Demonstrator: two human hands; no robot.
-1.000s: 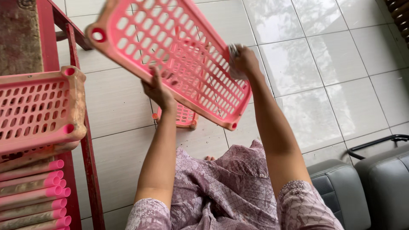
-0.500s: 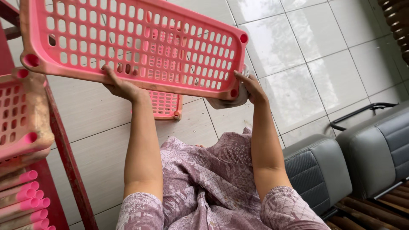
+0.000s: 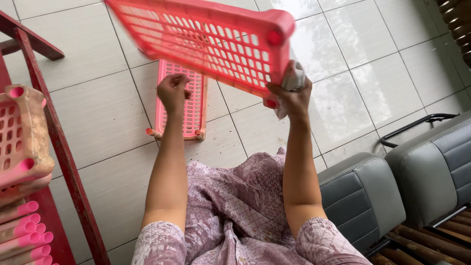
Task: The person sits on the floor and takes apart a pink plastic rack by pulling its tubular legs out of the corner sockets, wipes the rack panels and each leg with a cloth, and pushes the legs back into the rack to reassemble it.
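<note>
Overhead, a pink plastic shelf tray [image 3: 211, 44] hangs in the air, tilted, with its near right corner lowest. The right hand [image 3: 293, 95] grips that corner from below, fingers wrapped tight around both the rim and a bunched white cloth [image 3: 294, 78]. The left hand [image 3: 171, 91] is loosely curled just under the tray's near edge; whether its fingertips touch the plastic, I cannot tell.

Judging by the open grid of slots and the single-corner hold, the tray is likely light and fairly stiff, though it may flex or twist when carried from one end. Its smooth plastic could slip, so the cloth may weaken the grip. The thick rim and the round corner sockets look like the firmest places to hold.

On the tiled floor [image 3: 98, 113] below lies a second pink tray [image 3: 180, 105], flat. Another tray [image 3: 22, 132] and pink tubes [image 3: 22, 230] sit on the red frame [image 3: 64, 157] at the left edge.
</note>
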